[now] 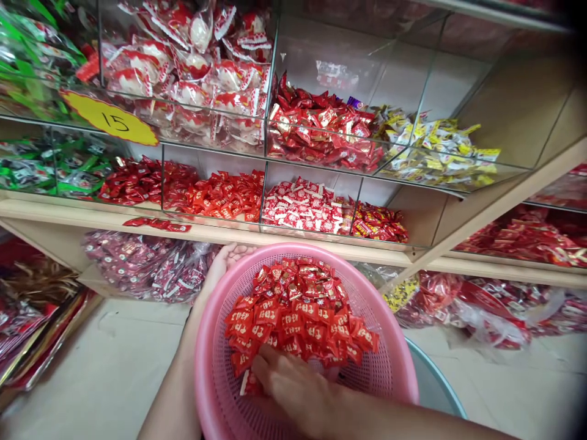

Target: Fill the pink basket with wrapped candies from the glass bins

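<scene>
A pink plastic basket [408,366] with a perforated wall is held in front of the shelves. Small red wrapped candies [298,327] lie in it, some with pale lettering and others shinier toward the far side. My left hand [229,256] is wrapped round the basket's far left side from outside, its fingers partly hidden by the rim. Inside the basket, my right hand [293,382] has its fingers curled down among the candies at the near side. A red-and-white packet [249,385] shows beside its fingertips; the underside of this hand is hidden.
Clear-fronted shelf bins [312,226] hold red, white, green and yellow wrapped candies. A yellow price tag [110,118] reads 15. Bagged candies [147,263] lie under the lowest shelf. A light blue tub [433,373] stands behind the basket's right side.
</scene>
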`<state>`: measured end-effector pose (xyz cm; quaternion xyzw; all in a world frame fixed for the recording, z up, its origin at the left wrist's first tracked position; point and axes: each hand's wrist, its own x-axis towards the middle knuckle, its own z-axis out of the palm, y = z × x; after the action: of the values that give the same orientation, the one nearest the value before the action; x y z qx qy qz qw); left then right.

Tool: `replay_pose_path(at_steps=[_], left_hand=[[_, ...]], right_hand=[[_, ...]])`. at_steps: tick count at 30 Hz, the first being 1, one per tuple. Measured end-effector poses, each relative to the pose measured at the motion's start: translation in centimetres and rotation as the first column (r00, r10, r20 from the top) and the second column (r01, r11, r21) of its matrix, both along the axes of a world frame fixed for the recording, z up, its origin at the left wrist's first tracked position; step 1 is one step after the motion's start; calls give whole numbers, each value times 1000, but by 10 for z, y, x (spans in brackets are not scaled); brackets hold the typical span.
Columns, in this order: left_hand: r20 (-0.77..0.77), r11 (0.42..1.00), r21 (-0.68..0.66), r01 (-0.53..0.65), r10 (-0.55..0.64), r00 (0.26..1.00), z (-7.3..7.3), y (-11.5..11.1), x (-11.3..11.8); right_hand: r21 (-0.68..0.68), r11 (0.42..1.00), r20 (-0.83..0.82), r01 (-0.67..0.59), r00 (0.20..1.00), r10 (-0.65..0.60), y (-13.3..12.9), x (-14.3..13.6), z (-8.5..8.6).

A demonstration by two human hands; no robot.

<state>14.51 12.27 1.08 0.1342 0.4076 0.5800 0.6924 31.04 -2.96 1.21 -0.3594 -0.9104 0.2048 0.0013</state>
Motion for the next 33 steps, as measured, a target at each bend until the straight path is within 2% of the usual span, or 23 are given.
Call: replay_pose_path(at_steps=[2,4,6,8,12,15,16,18,21,29,33], left_hand=[[6,1000,4,11,-11,1000,0,0,-2],[12,1000,9,20,-20,1000,1,0,-3],[17,999,16,27,-28,999,1,1,-5],[21,999,24,34,-34,999,0,1,-6],[20,999,29,42,-43,999,-3,4,-8],[15,999,21,49,-49,999,-6,6,-9],[12,999,17,50,-51,999,-7,7,-10],[9,998,14,53,-53,999,-8,7,-10],[2,998,24,55,-55,998,-8,7,-10],[-34,997,47,60,-59,998,-6,7,-10],[-50,998,43,47,-45,998,-5,7,-10]], right_hand=[[37,999,15,-21,1000,21,-2,-3,-3],[66,997,7,-47,999,46,-3,-5,2],[94,994,-25,-58,998,61,1,-5,16],[140,990,-89,-35,995,48,14,-1,39],[290,944,-205,158,974,-100,71,26,86],[406,830,-257,383,919,-299,126,61,103],[436,791,-237,429,903,-359,142,72,105],[488,755,-155,438,895,-419,168,90,104],[514,763,-33,393,897,-440,189,104,101],[497,774,25,393,885,-465,198,104,103],[548,762,70,346,889,-453,196,102,103]])
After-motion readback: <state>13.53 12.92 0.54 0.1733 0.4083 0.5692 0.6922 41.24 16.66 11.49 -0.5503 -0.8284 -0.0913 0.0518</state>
